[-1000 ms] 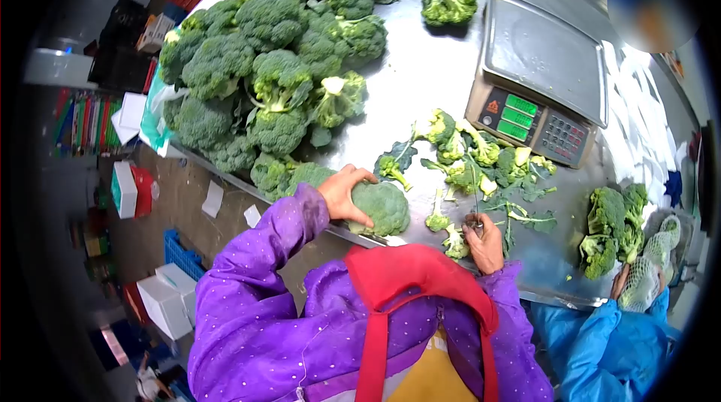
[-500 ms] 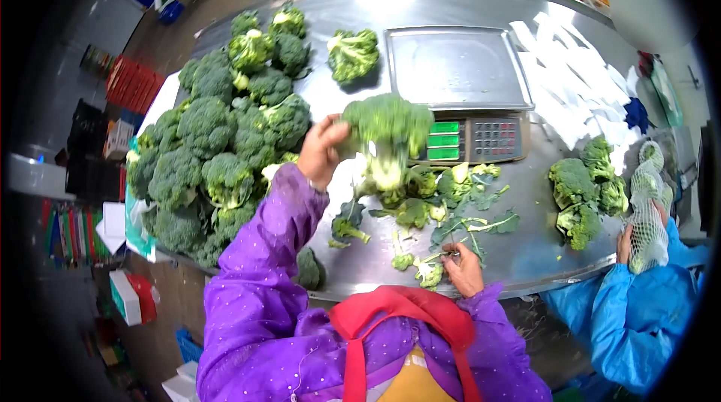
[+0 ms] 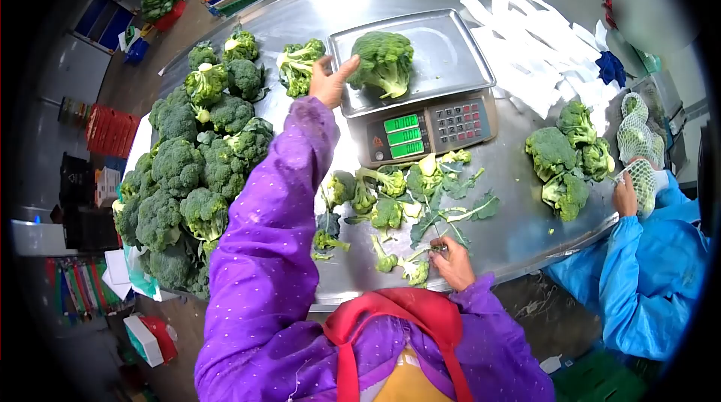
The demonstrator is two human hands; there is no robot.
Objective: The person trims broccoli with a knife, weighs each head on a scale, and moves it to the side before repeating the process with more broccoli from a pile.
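A broccoli head (image 3: 383, 62) rests on the left part of the metal weighing tray (image 3: 443, 94) of a scale with lit green displays. My left hand (image 3: 332, 80) is just left of that head, thumb and fingers apart, holding nothing. Left of the hand lies another broccoli head (image 3: 300, 65). My right hand (image 3: 453, 263), low near the front edge, pinches a thin dark object (image 3: 438, 240), too small to name, beside cut broccoli pieces and leaves (image 3: 428, 191).
A large broccoli pile (image 3: 180, 169) fills the table's left side. White strips (image 3: 526, 49) lie at the back right. Several heads (image 3: 567, 154) sit on the right. A co-worker in blue sleeves (image 3: 638, 274) handles netted produce (image 3: 638, 184) there.
My left hand has carried the broccoli head up and right onto the scale and let go of it. The view has shifted. My right hand has stayed near the leaves.
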